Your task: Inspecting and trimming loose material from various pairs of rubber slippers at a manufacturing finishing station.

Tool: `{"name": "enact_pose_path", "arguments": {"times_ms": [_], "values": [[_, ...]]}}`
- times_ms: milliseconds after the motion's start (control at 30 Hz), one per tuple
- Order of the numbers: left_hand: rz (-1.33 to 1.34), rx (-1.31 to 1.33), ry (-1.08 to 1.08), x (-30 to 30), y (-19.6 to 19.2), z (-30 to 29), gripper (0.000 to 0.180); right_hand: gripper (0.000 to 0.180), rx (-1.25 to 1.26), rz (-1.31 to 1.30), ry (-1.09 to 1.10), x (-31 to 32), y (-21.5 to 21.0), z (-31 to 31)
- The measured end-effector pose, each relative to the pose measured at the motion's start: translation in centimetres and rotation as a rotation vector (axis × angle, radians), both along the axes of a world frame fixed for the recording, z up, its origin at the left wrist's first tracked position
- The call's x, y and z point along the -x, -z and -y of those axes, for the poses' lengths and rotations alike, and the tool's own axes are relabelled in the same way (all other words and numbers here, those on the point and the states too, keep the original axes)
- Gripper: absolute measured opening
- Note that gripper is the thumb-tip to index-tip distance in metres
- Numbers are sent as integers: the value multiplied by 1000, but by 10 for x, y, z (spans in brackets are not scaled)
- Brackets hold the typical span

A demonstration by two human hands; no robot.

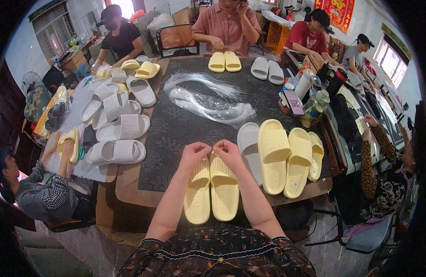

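Note:
A pair of pale yellow slide sandals (211,191) lies side by side at the near edge of the dark table (176,124), toes pointing toward me. My left hand (193,153) rests on the strap of the left sandal, fingers pinched together. On the strap of the right sandal sits my right hand (228,152), pinched the same way, and the two hands nearly touch between the straps. What the fingertips pinch is too small to see.
More yellow sandals (287,157) and a grey one (248,143) lie just right of my hands. A bundle of clear plastic ties (208,101) sits mid-table. Grey sandals (116,124) pile at the left. Bottles and a phone (305,99) stand right. Several people sit around.

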State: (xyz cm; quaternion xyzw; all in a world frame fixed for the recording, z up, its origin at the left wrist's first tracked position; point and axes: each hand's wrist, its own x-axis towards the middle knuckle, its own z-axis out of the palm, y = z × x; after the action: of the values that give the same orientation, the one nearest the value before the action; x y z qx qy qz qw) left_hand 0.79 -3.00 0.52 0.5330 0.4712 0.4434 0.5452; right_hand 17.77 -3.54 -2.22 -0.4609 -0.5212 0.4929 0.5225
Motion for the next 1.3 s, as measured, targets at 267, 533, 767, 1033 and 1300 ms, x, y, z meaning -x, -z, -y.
{"name": "enact_pose_path", "arguments": {"times_ms": [267,533,767,1033,1300], "values": [[-23,-36,-43,3,1,-1,17,12,11,-8,19,0,-4,2],[78,0,-138,1,-1,-1,16,12,41,44,60,-1,-7,3],[28,-45,-136,0,0,0,16,13,59,-53,108,0,1,0],[-35,-72,-28,0,3,1,18,12,28,-15,70,1,4,-1],[-58,-101,53,-1,9,-7,19,11,28,-50,3,0,-1,-1]]}}
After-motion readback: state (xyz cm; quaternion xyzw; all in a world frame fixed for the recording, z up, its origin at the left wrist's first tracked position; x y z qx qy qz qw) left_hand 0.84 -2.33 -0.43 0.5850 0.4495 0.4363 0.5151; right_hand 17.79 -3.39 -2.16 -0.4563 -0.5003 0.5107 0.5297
